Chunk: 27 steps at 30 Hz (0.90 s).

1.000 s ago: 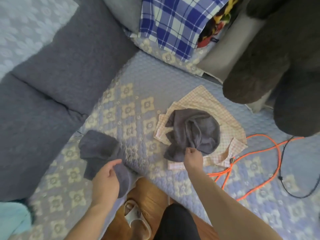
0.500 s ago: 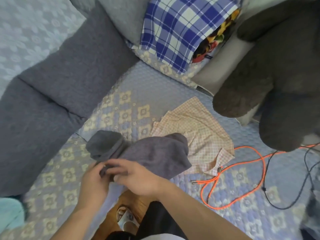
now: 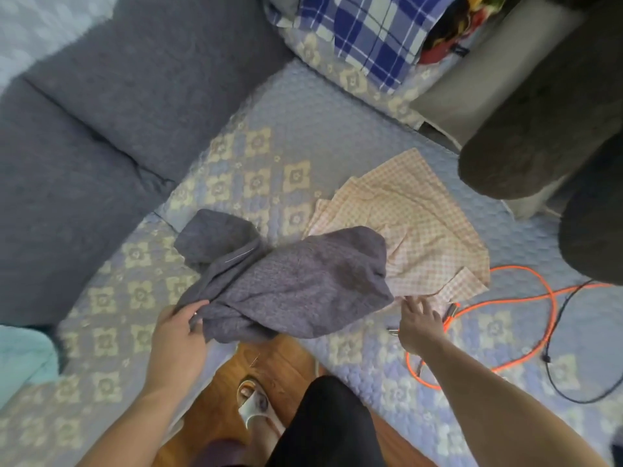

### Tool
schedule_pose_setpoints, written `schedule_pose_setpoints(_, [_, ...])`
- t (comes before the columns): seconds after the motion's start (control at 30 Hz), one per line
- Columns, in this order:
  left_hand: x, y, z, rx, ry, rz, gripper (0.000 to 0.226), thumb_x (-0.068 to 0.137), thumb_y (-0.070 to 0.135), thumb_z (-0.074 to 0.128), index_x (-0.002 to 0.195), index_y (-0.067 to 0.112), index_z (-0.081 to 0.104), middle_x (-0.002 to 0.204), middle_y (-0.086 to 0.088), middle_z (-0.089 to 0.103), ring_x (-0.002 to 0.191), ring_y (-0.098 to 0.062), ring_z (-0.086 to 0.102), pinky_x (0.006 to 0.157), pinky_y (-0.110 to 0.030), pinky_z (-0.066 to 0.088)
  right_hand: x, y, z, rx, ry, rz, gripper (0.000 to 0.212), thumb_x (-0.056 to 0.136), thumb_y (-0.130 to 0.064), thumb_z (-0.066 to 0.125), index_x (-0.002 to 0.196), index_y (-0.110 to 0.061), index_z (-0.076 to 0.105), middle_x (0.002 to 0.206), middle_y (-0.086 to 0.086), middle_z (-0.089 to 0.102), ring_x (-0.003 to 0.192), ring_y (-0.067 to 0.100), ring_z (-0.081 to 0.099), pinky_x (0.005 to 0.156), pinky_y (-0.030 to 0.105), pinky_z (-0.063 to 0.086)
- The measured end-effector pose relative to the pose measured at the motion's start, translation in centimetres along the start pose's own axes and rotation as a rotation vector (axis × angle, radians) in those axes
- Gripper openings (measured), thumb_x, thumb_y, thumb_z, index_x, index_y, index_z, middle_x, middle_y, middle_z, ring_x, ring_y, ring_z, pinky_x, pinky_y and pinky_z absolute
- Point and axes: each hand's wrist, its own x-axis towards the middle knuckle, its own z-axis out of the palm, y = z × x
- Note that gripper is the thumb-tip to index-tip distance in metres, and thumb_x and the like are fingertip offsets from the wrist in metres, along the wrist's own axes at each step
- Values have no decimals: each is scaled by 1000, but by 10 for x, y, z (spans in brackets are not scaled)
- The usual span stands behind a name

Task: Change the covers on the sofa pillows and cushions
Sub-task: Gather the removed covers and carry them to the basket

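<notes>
The grey cushion cover [image 3: 296, 284] lay crumpled at the front edge of the quilted sofa seat [image 3: 303, 129], its right part overlapping the checked peach cover [image 3: 414, 224]. The left hand [image 3: 178, 335] gripped the grey cover's lower left edge, fingers curled round the fabric. The right hand [image 3: 418, 323], fingers spread and holding nothing, reached toward the checked cover's near edge, beside an orange cable [image 3: 526, 298].
</notes>
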Motion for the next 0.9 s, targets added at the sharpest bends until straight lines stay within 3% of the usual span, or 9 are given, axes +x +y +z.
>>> schedule_pose_setpoints(0.07, [-4,0,-12,-19,47,-33,35,103,2,46,133,9,63,135,-16,49,126,-36,51,107,-38,38,-2,-7,-16,95,131,-16,58,87,-15,52,144,-5,42,149,10,40,141,34,33,111,50,30])
schedule_pose_setpoints(0.13, [-8,-4,-27,-74,129,-81,36,104,3,46,136,9,61,141,-19,48,127,-39,51,110,-43,38,-10,-13,-40,302,322,-64,39,77,-3,53,113,5,66,112,22,65,109,43,62,92,51,48])
schedule_pose_setpoints(0.17, [-9,-6,-37,-119,173,-111,36,104,3,45,135,8,61,141,-20,50,126,-39,52,109,-45,39,-19,-17,-56,431,403,-56,30,79,2,53,104,6,69,101,23,68,96,44,66,83,47,52])
schedule_pose_setpoints(0.33, [-27,-18,-105,-598,340,-170,39,96,-9,43,123,4,68,119,-14,68,110,-30,64,99,-38,49,-103,-76,-147,728,383,-78,26,91,0,59,114,-7,69,112,15,70,107,33,63,76,26,39])
schedule_pose_setpoints(0.47, [-65,-50,-191,-978,506,-84,32,91,-15,45,103,3,70,76,6,73,73,-7,67,66,-17,53,-187,-173,-198,839,493,-303,30,95,-4,55,123,-11,66,109,10,68,101,29,63,82,27,44])
schedule_pose_setpoints(0.53, [-88,-88,-236,-1019,609,-92,31,87,-12,50,90,10,72,73,2,71,75,-14,66,62,-18,51,-231,-233,-213,807,535,-484,29,97,-4,53,122,-10,65,101,6,66,98,25,62,80,21,41])
schedule_pose_setpoints(0.63, [-131,-155,-292,-1008,719,-80,30,79,-1,57,78,22,76,76,2,73,77,-16,65,71,-27,53,-302,-318,-227,655,488,-771,27,96,3,51,115,-7,68,99,3,61,91,15,55,73,1,36])
schedule_pose_setpoints(0.73, [-181,-215,-333,-909,682,-16,25,79,4,62,83,23,78,83,7,77,86,-16,70,83,-38,55,-361,-388,-224,499,514,-960,29,95,3,54,112,-14,71,107,-3,62,97,9,52,75,6,31])
schedule_pose_setpoints(0.9, [-245,-312,-373,-841,681,-58,32,86,0,62,86,28,78,87,9,76,90,-15,71,81,-39,58,-434,-493,-184,441,464,-1122,28,97,-3,55,109,-23,69,108,-10,61,99,7,54,73,12,37])
